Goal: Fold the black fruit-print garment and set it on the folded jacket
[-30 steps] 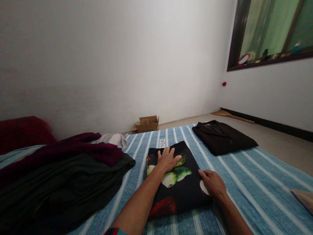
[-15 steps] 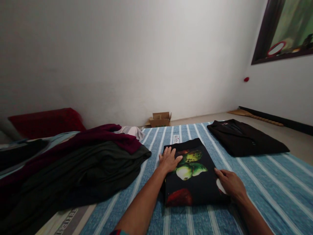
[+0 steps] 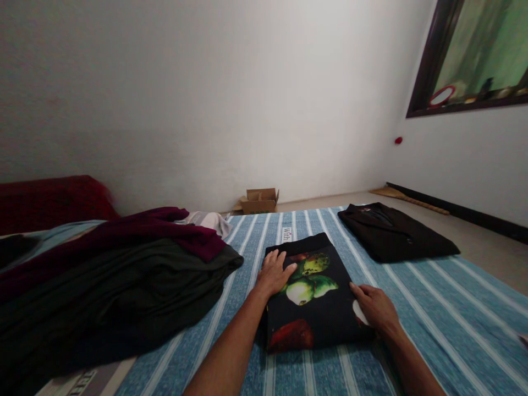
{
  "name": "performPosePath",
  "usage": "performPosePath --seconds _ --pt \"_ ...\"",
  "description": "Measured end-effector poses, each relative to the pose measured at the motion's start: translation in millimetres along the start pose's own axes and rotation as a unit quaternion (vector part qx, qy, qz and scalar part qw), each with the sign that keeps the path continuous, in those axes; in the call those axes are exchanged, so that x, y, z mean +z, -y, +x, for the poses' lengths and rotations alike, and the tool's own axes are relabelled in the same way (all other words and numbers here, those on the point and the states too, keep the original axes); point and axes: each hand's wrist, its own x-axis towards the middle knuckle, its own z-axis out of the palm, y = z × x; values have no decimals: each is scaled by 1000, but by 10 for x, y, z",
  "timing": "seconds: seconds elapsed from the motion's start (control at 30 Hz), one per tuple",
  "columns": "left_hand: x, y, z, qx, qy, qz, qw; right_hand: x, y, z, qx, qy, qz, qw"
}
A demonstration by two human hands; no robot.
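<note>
A folded black garment (image 3: 330,319) printed with green and red fruit lies flat on the blue striped bedsheet (image 3: 317,379). My left hand (image 3: 273,273) rests on its far left part, palm down with the fingers stretched out. At the garment's right edge, my right hand (image 3: 375,309) grips the cloth, thumb on top; its other fingers are mostly hidden. A white patch of the print shows beside that thumb.
On the left lies a heap of loose clothes, dark green (image 3: 165,291) and maroon (image 3: 144,234). A folded dark brown garment (image 3: 400,236) is at the right. Beyond the bed stand a cardboard box (image 3: 259,202) and a white wall (image 3: 247,99).
The view has turned a little to the right, so everything appears shifted left. Both hands keep their places on the black garment.
</note>
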Motion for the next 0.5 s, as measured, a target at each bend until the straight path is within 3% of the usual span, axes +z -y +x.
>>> performPosePath --seconds 0.5 --pt "16 26 -19 -6 -19 -24 999 7 -14 14 -2 0 2 1000"
